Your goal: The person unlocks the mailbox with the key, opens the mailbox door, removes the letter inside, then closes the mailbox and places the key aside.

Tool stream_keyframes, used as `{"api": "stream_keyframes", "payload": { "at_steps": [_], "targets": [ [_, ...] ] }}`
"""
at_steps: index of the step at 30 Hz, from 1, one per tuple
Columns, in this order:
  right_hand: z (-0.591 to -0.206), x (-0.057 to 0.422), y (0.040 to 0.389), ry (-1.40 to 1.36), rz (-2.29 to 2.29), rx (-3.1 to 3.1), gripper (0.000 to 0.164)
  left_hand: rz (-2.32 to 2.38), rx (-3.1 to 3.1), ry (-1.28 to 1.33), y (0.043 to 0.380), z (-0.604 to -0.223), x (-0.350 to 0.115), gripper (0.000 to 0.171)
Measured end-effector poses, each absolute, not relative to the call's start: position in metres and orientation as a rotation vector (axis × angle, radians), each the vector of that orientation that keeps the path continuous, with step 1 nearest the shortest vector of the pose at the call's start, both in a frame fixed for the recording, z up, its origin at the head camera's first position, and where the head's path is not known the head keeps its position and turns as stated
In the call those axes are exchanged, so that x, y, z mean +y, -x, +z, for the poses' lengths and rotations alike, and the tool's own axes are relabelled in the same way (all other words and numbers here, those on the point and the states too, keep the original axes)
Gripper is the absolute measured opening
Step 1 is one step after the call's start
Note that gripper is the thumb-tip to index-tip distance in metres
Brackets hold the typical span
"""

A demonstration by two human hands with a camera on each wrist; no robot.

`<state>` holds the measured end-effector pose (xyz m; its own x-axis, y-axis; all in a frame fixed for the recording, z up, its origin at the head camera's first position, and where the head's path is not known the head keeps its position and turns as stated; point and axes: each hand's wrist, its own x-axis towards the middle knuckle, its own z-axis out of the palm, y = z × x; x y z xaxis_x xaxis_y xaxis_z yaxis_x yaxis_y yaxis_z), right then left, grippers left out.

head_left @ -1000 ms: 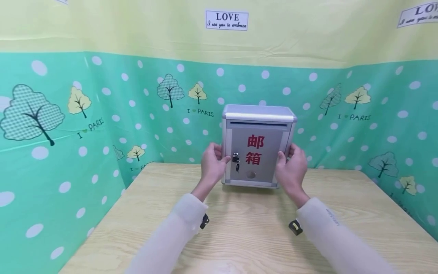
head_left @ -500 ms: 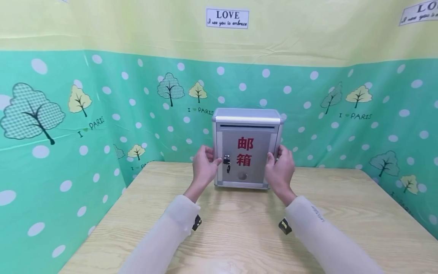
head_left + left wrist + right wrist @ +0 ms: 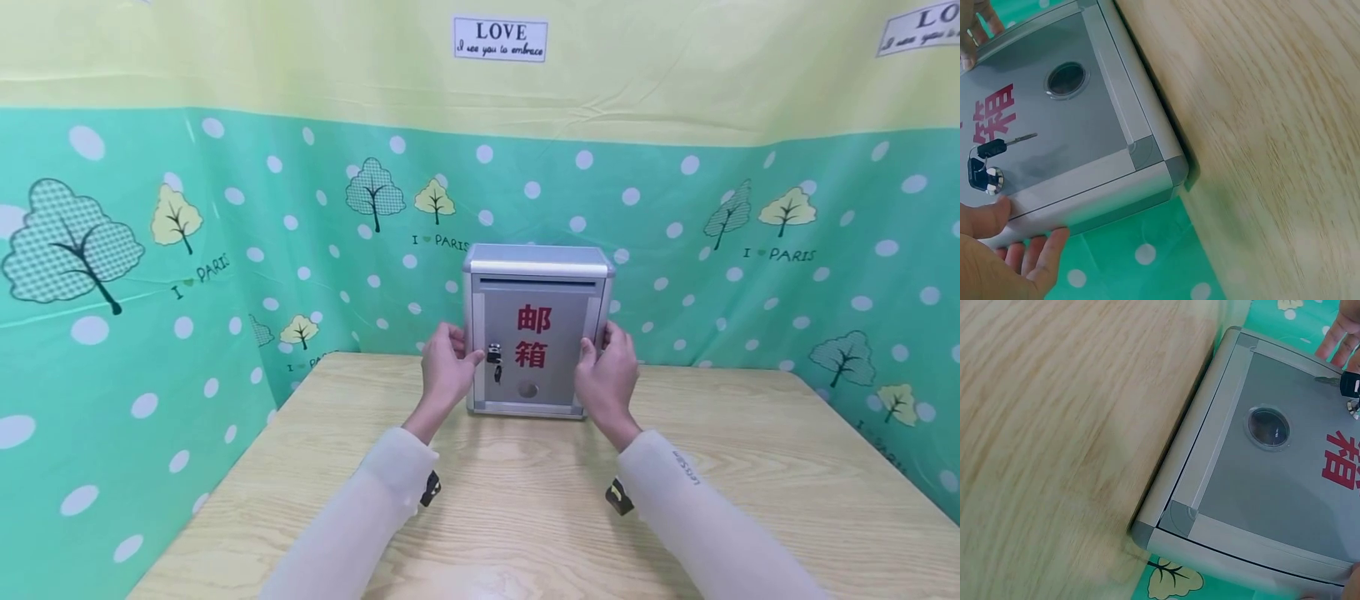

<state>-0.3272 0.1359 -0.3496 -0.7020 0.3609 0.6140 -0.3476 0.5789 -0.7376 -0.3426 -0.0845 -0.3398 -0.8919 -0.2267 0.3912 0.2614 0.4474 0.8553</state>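
A silver-grey metal mailbox (image 3: 566,358) with red characters and a slot near its top stands upright at the far part of the table. My left hand (image 3: 447,367) holds its left side, thumb at the front edge and fingers along the side. On the opposite side, my right hand (image 3: 609,379) grips it with the thumb on the front. A lock (image 3: 494,353) with a hanging key (image 3: 498,374) sits beside my left thumb. Low on the door is a round window (image 3: 1067,79). In the right wrist view, the bottom edge lies close along the tabletop; contact is hard to tell.
The light wood table (image 3: 510,517) spreads in front of the mailbox. Behind and at both sides hangs a green and yellow cloth (image 3: 292,200) with dots and trees. Dark straps (image 3: 619,497) show below both sleeves.
Both hands have shifted the mailbox to the left and lowered it slightly, mostly leftward at first and then downward. The grip on both sides looks the same.
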Motion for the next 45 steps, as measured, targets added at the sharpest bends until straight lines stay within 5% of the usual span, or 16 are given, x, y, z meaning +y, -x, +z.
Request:
{"api": "stream_keyframes", "payload": {
  "at_steps": [45],
  "targets": [
    [-0.342, 0.138, 0.323, 0.044, 1.264, -2.153, 0.049, -1.534, -2.249, 0.059, 0.339, -0.343, -0.090, 0.037]
  ]
}}
